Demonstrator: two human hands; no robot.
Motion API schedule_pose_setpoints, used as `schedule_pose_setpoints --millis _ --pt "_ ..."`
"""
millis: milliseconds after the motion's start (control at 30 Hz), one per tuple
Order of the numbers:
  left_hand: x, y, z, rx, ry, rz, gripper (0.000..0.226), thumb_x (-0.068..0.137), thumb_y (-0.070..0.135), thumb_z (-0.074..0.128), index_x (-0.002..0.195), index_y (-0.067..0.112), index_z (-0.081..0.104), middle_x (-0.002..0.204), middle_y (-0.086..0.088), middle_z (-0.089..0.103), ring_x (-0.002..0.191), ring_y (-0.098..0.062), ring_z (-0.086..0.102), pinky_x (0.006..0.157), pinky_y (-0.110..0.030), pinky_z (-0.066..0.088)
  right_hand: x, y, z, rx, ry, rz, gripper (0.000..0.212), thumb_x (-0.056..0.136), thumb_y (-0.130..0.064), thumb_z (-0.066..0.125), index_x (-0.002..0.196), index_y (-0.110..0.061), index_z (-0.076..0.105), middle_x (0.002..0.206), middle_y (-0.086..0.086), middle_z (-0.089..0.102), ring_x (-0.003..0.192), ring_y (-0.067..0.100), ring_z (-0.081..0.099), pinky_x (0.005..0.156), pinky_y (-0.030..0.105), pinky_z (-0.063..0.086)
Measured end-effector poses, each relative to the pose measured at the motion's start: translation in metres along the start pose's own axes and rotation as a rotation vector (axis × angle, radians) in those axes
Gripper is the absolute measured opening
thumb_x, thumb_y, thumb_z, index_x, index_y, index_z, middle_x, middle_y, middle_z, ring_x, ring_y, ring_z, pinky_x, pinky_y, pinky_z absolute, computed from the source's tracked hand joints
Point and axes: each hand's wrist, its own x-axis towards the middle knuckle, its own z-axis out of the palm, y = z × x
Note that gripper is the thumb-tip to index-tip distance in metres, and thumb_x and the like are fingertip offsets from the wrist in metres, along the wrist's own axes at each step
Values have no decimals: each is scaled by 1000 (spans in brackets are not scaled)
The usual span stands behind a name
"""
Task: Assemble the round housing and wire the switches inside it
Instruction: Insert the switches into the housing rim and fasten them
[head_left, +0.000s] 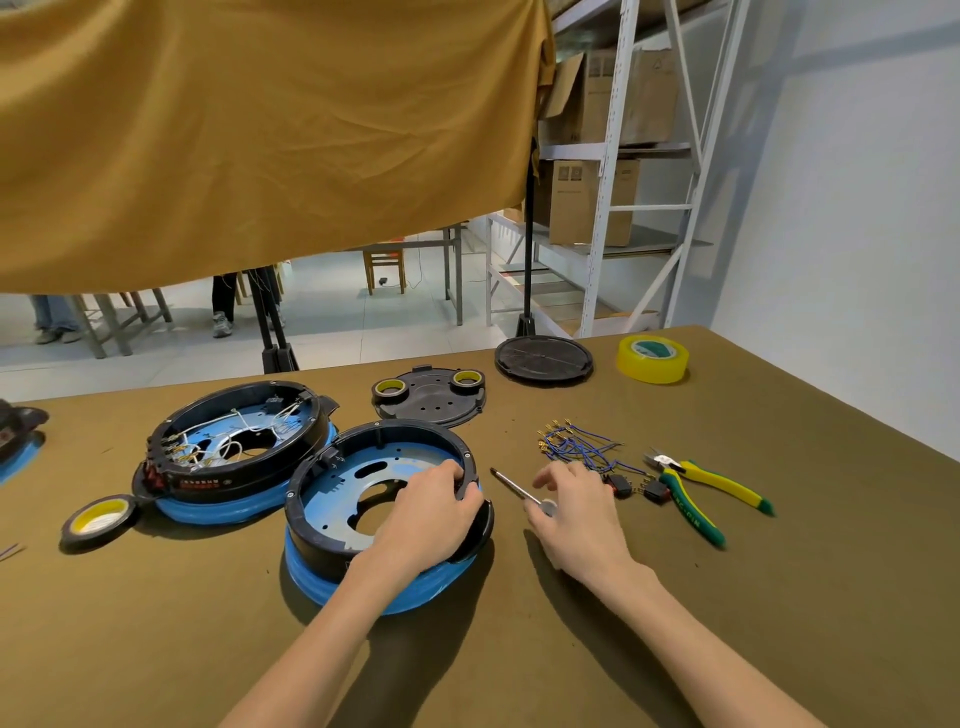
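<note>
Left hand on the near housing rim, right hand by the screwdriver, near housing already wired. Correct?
Not quite. The head view shows the near housing has no wires inside; the wired one is the far housing. Left hand on its rim and right hand by the screwdriver are right.

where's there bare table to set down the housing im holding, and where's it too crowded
Free: the near edge of the table between the forearms, and the near right corner below the pliers. Crowded: right of the housing, with screwdriver, blue wires and switches; left, the wired housing.
</note>
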Motion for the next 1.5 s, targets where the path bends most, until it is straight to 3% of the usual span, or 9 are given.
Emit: schedule_pose_setpoints --millis 67,167,400,600,733,967,1233,1333,1500 --pt "3 -4 -6 -46 -62 -13 26 103 44 50 117 25 61 103 6 66 89 -4 62 71 -21 50 3 -8 -2 259 15 -54 16 98 -35 66 111 -26 67 106 -13 62 101 4 57 90 22 49" --pt "3 -8 -16 -202 -134 -76 34 107 44 40 116 23 65 110 -1 67 101 -13 63 82 -34 51 4 -23 0 508 -161 -128 12 97 -34 69 103 -25 74 92 -12 69 88 1 63 73 14 51" --pt "2 -12 -20 -200 -164 -58 36 108 28 40 138 24 59 136 3 60 119 -9 54 95 -27 40 10 -24 10 450 -186 -235 8 99 -32 66 96 -27 71 92 -13 62 85 4 59 74 21 51" --pt "3 -16 -14 -137 -136 -11 27 107 34 42 129 30 58 123 5 64 102 -6 60 82 -25 50 28 -37 -5 195 -289 -365 8 102 -29 61 101 -24 66 94 -11 57 86 9 56 77 24 51" --pt "4 -16 -9 -115 -102 -42 33 98 57 54 119 33 61 110 12 66 94 0 62 68 -17 49 24 -32 -4 315 -382 -304 7 101 -26 61 102 -24 68 93 -11 65 85 7 63 69 20 54" --pt "-1 -3 0 49 81 21 24 98 48 52 109 28 61 99 8 64 86 -6 59 68 -23 46 20 -19 -11 436 -356 -223 10 96 -22 68 106 -25 69 94 -10 71 87 0 66 75 17 57" --pt "-6 2 7 121 163 103 18 103 39 51 103 22 58 92 7 54 78 -7 55 61 -18 44 21 17 -18 -104 60 -80 16 102 -25 54 113 -21 64 110 -2 61 103 17 59 79 26 42" --pt "-6 2 5 124 151 97 20 103 39 50 105 21 59 93 6 56 80 -8 56 63 -19 47 28 33 -19 -410 -12 49 25 102 -25 47 123 -16 58 128 10 54 115 29 55 94 37 44" --pt "-5 1 2 52 133 55 23 101 40 53 109 21 62 100 6 62 88 -10 60 77 -31 57 36 53 -20 -504 -168 28 30 100 -16 51 129 -16 60 133 10 53 121 30 51 98 38 44"
